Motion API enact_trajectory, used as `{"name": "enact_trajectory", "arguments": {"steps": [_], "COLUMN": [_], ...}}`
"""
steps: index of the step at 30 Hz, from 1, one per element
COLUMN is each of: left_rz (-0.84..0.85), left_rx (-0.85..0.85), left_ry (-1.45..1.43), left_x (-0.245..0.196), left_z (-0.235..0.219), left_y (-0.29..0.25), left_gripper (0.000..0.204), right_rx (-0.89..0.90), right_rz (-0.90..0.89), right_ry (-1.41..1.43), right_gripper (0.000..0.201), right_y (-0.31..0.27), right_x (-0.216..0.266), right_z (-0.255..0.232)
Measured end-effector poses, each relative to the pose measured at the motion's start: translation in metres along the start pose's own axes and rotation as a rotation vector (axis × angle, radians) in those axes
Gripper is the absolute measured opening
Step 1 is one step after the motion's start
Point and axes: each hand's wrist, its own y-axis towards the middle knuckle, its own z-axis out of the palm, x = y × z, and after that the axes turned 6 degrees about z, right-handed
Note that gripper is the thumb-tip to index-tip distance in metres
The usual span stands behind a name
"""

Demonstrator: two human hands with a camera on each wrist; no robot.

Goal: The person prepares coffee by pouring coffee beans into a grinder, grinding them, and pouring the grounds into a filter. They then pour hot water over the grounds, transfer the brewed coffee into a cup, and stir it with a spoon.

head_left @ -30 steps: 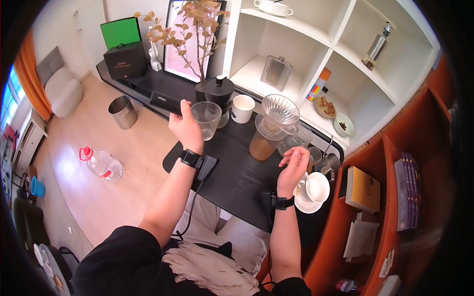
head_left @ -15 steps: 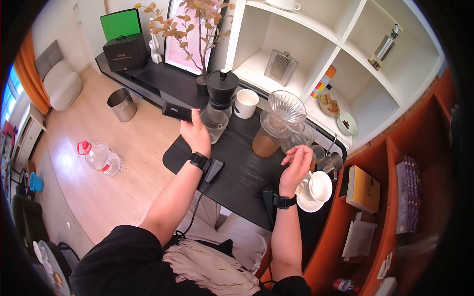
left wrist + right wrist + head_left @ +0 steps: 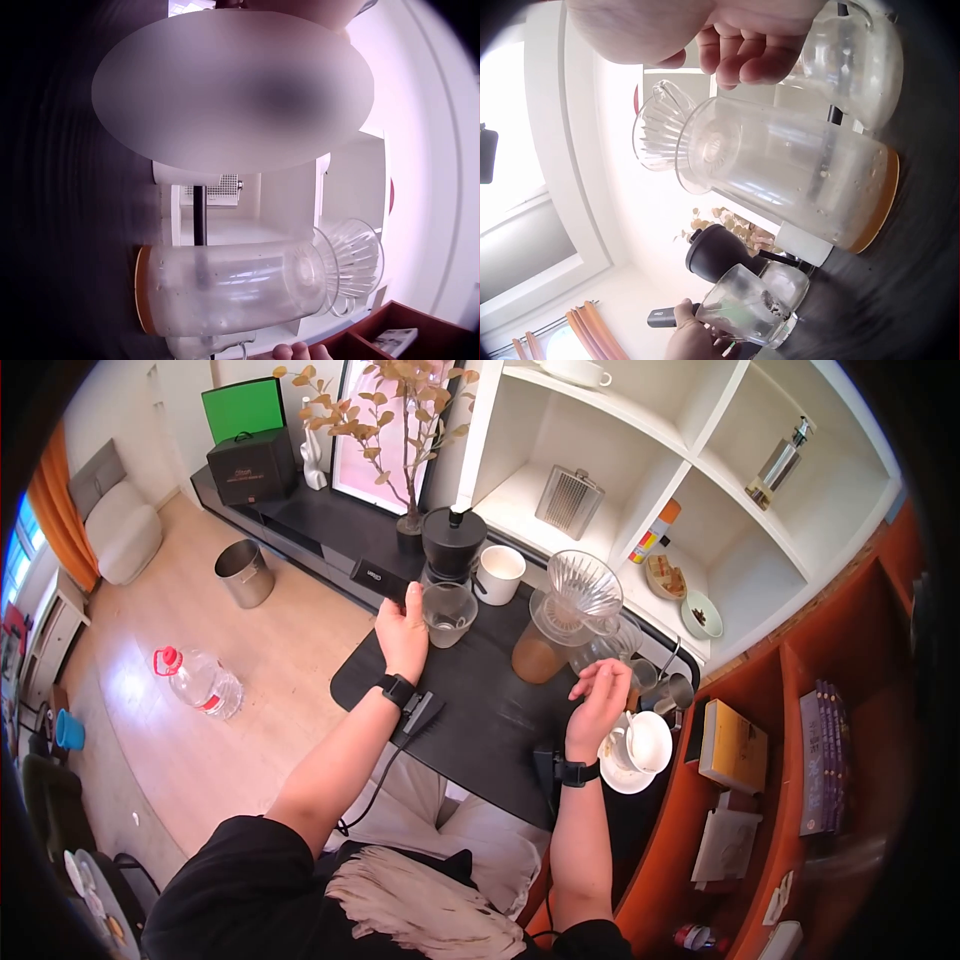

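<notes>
My left hand (image 3: 403, 640) holds a clear glass vessel (image 3: 449, 614) with a black bar (image 3: 380, 578) projecting beyond the fingers. In the right wrist view, this glass (image 3: 742, 304) stands beside the black-topped grinder (image 3: 718, 253); whether it touches the table cannot be told. A ribbed glass dripper (image 3: 583, 585) sits on a glass server (image 3: 540, 650) with brown liquid at its bottom. Just right of that server hovers my right hand (image 3: 600, 700), its fingers loosely curled around nothing. A blurred oval hides the upper middle of the left wrist view.
Behind the glass are the grinder (image 3: 453, 543) and a white mug (image 3: 499, 575). A white cup on a saucer (image 3: 628, 775) and a small metal jug (image 3: 672, 690) stand at the right edge of the black table (image 3: 490, 730). White shelving rises behind.
My left hand has moved rightward with the glass and the black bar, ending beside the grinder's base. The right hand has barely moved.
</notes>
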Motion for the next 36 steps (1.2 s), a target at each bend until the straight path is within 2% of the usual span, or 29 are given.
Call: {"name": "enact_trajectory", "arguments": {"steps": [3,5,7,9,11,13,15,17,19,20,21,23,24,25,27,28,29,31,33,35,36], "left_rz": [-0.048,-0.081,0.001,-0.119,-0.094,-0.074,-0.105,-0.096,0.044,-0.040,-0.043,0.125,0.116,0.112,0.262,0.281,0.279,0.357,0.374,0.486,0.485], "left_rx": [0.067,0.127,0.126,0.272,0.290,0.308,0.347,0.376,0.297,0.315,0.319,0.196,0.165,0.166,0.002,-0.083,-0.083,-0.189,-0.217,-0.256,-0.257], "left_ry": [0.086,0.145,0.075,0.301,0.263,0.226,0.171,0.162,0.137,0.156,0.151,0.070,0.028,0.025,-0.006,0.030,0.028,0.070,0.074,0.069,0.066], "left_x": [-0.001,0.002,0.000,0.019,0.020,0.015,0.003,0.017,0.023,0.023,0.023,0.014,0.009,0.015,0.029,0.024,0.021,0.017,0.019,0.015,0.013], "left_z": [-0.004,-0.007,-0.004,-0.016,-0.018,-0.017,-0.019,-0.021,-0.021,-0.025,-0.025,-0.025,-0.025,-0.026,-0.029,-0.030,-0.032,-0.035,-0.037,-0.038,-0.036], "left_y": [0.006,0.012,0.013,0.020,0.018,0.015,0.012,0.012,0.012,0.012,0.012,0.011,0.010,0.012,0.016,0.016,0.015,0.013,0.012,0.013,0.013], "left_gripper": [0.042,0.043,0.047,0.050,0.051,0.053,0.046,0.050,0.047,0.055,0.055,0.067,0.080,0.080,0.083,0.081,0.081,0.079,0.077,0.069,0.069], "right_rx": [0.003,-0.017,-0.060,-0.040,0.049,0.049,0.099,0.098,0.176,0.171,0.195,0.218,0.236,0.255,0.249,0.245,0.244,0.178,0.191,0.202,0.207], "right_rz": [-0.030,-0.053,-0.066,-0.064,-0.005,0.035,0.093,0.116,0.148,0.147,0.139,0.131,0.128,0.124,0.132,0.140,0.139,0.060,0.058,0.055,0.045], "right_ry": [0.014,0.000,-0.073,-0.117,-0.104,-0.088,-0.084,-0.101,-0.091,-0.096,-0.090,-0.090,-0.038,0.014,0.060,0.110,0.107,0.028,0.057,0.085,0.095], "right_gripper": [0.016,0.021,0.030,0.035,0.033,0.030,0.027,0.026,0.025,0.025,0.024,0.024,0.023,0.023,0.023,0.023,0.023,0.023,0.023,0.024,0.024], "right_y": [0.001,0.003,0.006,0.009,0.015,0.022,0.028,0.033,0.038,0.040,0.040,0.042,0.043,0.044,0.044,0.044,0.044,0.047,0.047,0.047,0.045], "right_x": [0.003,0.009,0.023,0.033,0.039,0.041,0.048,0.052,0.050,0.048,0.047,0.044,0.042,0.041,0.042,0.042,0.043,0.045,0.050,0.057,0.061], "right_z": [0.001,0.002,0.008,0.008,0.011,0.011,0.016,0.018,0.016,0.016,0.016,0.014,0.013,0.012,0.012,0.013,0.012,0.010,0.006,0.007,0.008]}}
